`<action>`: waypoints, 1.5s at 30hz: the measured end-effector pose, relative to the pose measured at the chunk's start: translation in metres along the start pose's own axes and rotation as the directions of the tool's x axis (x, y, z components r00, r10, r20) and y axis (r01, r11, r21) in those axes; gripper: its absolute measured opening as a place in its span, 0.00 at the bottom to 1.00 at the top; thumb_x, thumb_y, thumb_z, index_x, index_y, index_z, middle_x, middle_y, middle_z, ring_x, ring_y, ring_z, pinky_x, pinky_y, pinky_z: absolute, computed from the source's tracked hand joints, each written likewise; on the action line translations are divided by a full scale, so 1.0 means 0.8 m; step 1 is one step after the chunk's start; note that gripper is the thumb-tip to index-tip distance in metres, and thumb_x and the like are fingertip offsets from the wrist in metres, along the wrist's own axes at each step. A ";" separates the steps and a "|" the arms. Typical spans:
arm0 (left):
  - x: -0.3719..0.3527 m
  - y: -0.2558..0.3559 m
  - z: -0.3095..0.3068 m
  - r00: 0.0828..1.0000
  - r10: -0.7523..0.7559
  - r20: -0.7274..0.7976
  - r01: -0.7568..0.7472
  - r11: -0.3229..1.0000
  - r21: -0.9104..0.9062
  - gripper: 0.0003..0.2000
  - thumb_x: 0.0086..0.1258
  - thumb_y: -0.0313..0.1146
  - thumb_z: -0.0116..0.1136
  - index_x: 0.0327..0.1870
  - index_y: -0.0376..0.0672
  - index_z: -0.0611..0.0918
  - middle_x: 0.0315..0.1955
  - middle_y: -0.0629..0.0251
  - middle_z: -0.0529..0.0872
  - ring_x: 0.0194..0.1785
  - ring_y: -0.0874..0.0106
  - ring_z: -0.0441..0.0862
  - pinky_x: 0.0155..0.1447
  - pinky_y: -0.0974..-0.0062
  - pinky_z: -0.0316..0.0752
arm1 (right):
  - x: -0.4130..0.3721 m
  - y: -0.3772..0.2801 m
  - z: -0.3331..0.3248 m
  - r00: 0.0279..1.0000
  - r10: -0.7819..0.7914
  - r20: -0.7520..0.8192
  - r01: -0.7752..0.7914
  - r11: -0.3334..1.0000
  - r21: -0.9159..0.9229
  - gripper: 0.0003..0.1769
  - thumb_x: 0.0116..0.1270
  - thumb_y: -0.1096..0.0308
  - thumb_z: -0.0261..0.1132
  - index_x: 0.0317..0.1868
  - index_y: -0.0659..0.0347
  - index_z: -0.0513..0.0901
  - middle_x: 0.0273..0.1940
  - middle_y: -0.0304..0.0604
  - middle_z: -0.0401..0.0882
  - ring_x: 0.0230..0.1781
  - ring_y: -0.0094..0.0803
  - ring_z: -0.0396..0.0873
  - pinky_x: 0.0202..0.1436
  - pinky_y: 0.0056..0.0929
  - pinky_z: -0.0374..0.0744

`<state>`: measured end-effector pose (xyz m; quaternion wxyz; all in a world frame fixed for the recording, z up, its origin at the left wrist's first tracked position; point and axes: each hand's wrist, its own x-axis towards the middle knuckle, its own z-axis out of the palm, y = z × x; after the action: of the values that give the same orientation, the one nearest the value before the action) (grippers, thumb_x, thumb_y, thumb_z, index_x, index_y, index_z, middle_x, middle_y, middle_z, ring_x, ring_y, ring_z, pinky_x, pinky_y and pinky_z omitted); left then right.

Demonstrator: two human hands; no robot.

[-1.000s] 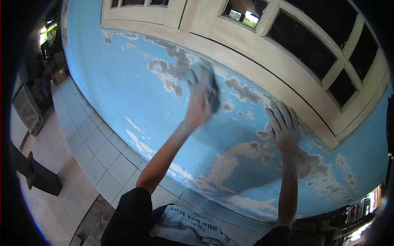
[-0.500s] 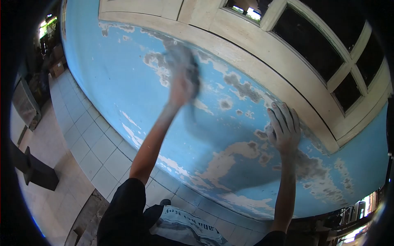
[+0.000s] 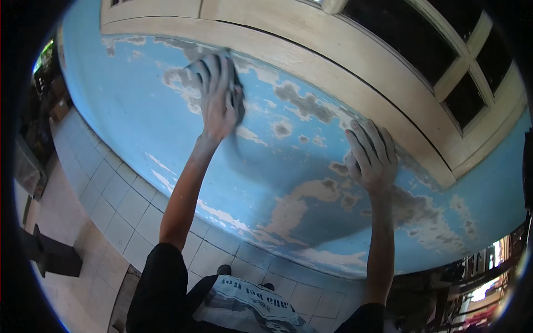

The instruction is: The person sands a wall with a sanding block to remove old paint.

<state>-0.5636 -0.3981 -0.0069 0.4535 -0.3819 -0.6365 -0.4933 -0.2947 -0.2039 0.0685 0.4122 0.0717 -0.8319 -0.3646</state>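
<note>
In the head view, my left hand [image 3: 217,102] is pressed against the blue wall [image 3: 127,111], just below the cream wooden frame. Its fingers lie over a dark piece of sandpaper [image 3: 239,104], whose edge shows at the hand's right side; most of it is hidden under the palm. Further right, my right hand [image 3: 375,158] rests flat on the same wall with fingers a little apart and nothing in it. Grey dust coats both hands. Around them the paint is worn into whitish and grey patches [image 3: 302,102].
Above the wall runs a cream wooden door or window frame [image 3: 266,33] with dark panes. Pale floor tiles [image 3: 119,188] line the wall's foot. A dark post-like object [image 3: 58,255] stands at lower left, and cluttered items [image 3: 472,288] fill the lower right.
My left hand, blurred by motion before, now shows sharply on nearly the same part of the wall. My right hand keeps its place. The whole view has shifted slightly.
</note>
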 end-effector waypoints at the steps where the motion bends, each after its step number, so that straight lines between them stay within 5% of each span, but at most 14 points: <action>1: -0.012 0.012 0.001 1.000 0.000 0.006 0.000 1.000 -0.015 0.27 0.73 0.42 0.39 0.69 0.36 0.62 0.70 0.41 0.56 0.73 0.37 0.43 0.74 0.47 0.39 | -0.001 0.000 -0.001 1.000 -0.003 0.000 0.003 1.000 -0.002 0.19 0.62 0.66 0.54 0.53 0.48 0.81 0.57 0.31 0.78 0.62 0.30 0.71 0.69 0.39 0.68; 3: -0.041 0.040 -0.008 0.897 0.110 0.429 -0.113 0.993 -0.019 0.29 0.70 0.40 0.44 0.67 0.30 0.62 0.68 0.33 0.53 0.72 0.33 0.40 0.71 0.39 0.36 | -0.003 0.002 0.000 1.000 -0.013 -0.005 0.013 1.000 -0.014 0.19 0.62 0.66 0.54 0.53 0.48 0.81 0.57 0.31 0.78 0.62 0.30 0.71 0.69 0.38 0.68; 10: -0.006 0.018 0.005 0.997 0.038 0.067 -0.033 0.996 -0.078 0.33 0.71 0.42 0.45 0.72 0.31 0.53 0.71 0.36 0.47 0.74 0.38 0.36 0.72 0.42 0.33 | -0.007 0.000 0.005 1.000 0.001 -0.014 -0.001 1.000 -0.016 0.19 0.63 0.65 0.53 0.53 0.46 0.80 0.57 0.27 0.78 0.63 0.28 0.70 0.70 0.37 0.67; 12: -0.002 0.027 0.001 0.995 -0.016 0.095 0.026 0.995 -0.097 0.33 0.72 0.41 0.45 0.72 0.32 0.53 0.72 0.38 0.48 0.75 0.40 0.38 0.73 0.44 0.35 | -0.007 0.000 0.006 1.000 0.005 -0.019 -0.006 1.000 -0.018 0.19 0.63 0.64 0.53 0.54 0.45 0.80 0.57 0.27 0.78 0.62 0.28 0.70 0.70 0.37 0.66; 14: -0.041 0.023 0.012 0.959 0.191 0.210 -0.191 0.981 -0.021 0.31 0.71 0.39 0.45 0.71 0.31 0.56 0.71 0.39 0.52 0.74 0.38 0.42 0.73 0.43 0.36 | -0.007 -0.001 0.006 1.000 0.009 -0.030 -0.010 1.000 -0.029 0.19 0.63 0.64 0.53 0.54 0.45 0.80 0.57 0.27 0.78 0.62 0.28 0.70 0.71 0.37 0.66; 18: -0.116 0.005 0.014 0.927 0.289 0.238 -0.252 0.952 -0.174 0.25 0.67 0.26 0.45 0.67 0.33 0.66 0.67 0.37 0.60 0.70 0.35 0.52 0.70 0.38 0.46 | -0.006 -0.001 0.004 1.000 0.001 -0.023 -0.002 0.999 -0.039 0.18 0.64 0.63 0.53 0.54 0.45 0.80 0.57 0.27 0.78 0.62 0.27 0.70 0.71 0.37 0.66; 21: -0.116 0.006 0.017 0.986 0.168 -0.025 -0.169 0.956 -0.239 0.24 0.65 0.20 0.50 0.64 0.34 0.69 0.63 0.33 0.59 0.68 0.37 0.57 0.65 0.43 0.63 | -0.007 -0.001 0.002 1.000 0.008 -0.021 -0.009 0.999 -0.041 0.18 0.65 0.62 0.53 0.54 0.45 0.79 0.57 0.28 0.77 0.62 0.27 0.70 0.70 0.37 0.67; 23: -0.095 0.027 0.017 0.916 0.134 -0.378 -0.168 0.984 -0.060 0.18 0.66 0.20 0.53 0.58 0.30 0.75 0.56 0.45 0.63 0.57 0.48 0.71 0.59 0.57 0.72 | -0.006 -0.002 0.003 1.000 0.010 -0.026 -0.011 0.999 -0.034 0.18 0.65 0.62 0.53 0.54 0.46 0.79 0.57 0.28 0.77 0.62 0.27 0.70 0.70 0.38 0.68; 26: -0.085 0.058 0.001 0.926 0.046 -0.375 -0.026 0.998 0.059 0.15 0.64 0.20 0.58 0.53 0.33 0.79 0.57 0.47 0.59 0.53 0.55 0.71 0.52 0.66 0.76 | -0.004 0.000 0.001 0.999 -0.016 -0.034 0.015 1.000 -0.009 0.18 0.66 0.63 0.52 0.55 0.46 0.78 0.57 0.29 0.77 0.62 0.28 0.70 0.70 0.37 0.68; 30: -0.069 0.079 -0.016 0.960 -0.137 -0.242 0.152 0.987 0.043 0.17 0.55 0.16 0.61 0.47 0.38 0.84 0.56 0.50 0.54 0.63 0.49 0.59 0.64 0.56 0.62 | -0.004 -0.001 0.001 0.999 -0.003 -0.040 0.002 1.000 -0.006 0.18 0.64 0.65 0.52 0.53 0.47 0.80 0.56 0.29 0.78 0.61 0.29 0.72 0.69 0.37 0.68; 32: -0.066 0.064 -0.014 0.977 -0.138 -0.164 0.132 0.990 -0.048 0.24 0.54 0.18 0.62 0.55 0.39 0.79 0.57 0.50 0.57 0.66 0.50 0.55 0.67 0.54 0.58 | -0.004 -0.002 0.001 0.999 0.002 -0.044 -0.002 1.000 -0.006 0.18 0.64 0.66 0.51 0.52 0.47 0.80 0.56 0.29 0.79 0.61 0.29 0.72 0.69 0.37 0.68; 35: -0.056 0.052 0.003 0.980 -0.122 -0.158 0.060 0.935 -0.350 0.38 0.60 0.21 0.60 0.71 0.38 0.55 0.63 0.47 0.58 0.70 0.50 0.56 0.70 0.56 0.53 | -0.004 -0.002 0.001 0.999 0.012 -0.046 -0.012 1.000 0.000 0.18 0.63 0.66 0.51 0.51 0.48 0.82 0.56 0.29 0.79 0.61 0.29 0.72 0.69 0.37 0.68; 39: -0.048 0.055 0.003 0.983 -0.184 -0.012 0.176 0.958 -0.226 0.44 0.63 0.29 0.61 0.74 0.36 0.42 0.73 0.41 0.43 0.76 0.47 0.41 0.73 0.50 0.42 | -0.003 -0.001 -0.002 0.998 -0.001 -0.057 0.001 1.000 -0.002 0.19 0.62 0.67 0.51 0.51 0.50 0.82 0.55 0.30 0.79 0.61 0.29 0.72 0.69 0.38 0.68; 45: 0.021 0.028 0.007 0.986 -0.146 -0.085 0.140 0.988 -0.064 0.46 0.65 0.42 0.58 0.73 0.31 0.41 0.72 0.37 0.36 0.75 0.43 0.30 0.73 0.46 0.31 | -0.002 -0.001 -0.006 0.999 0.005 -0.046 -0.004 1.000 0.029 0.19 0.62 0.67 0.51 0.51 0.52 0.82 0.55 0.32 0.80 0.61 0.31 0.73 0.69 0.38 0.68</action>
<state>-0.5486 -0.3870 0.0147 0.4337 -0.3256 -0.6270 -0.5592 -0.2905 -0.2065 0.0686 0.4308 0.0842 -0.8276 -0.3498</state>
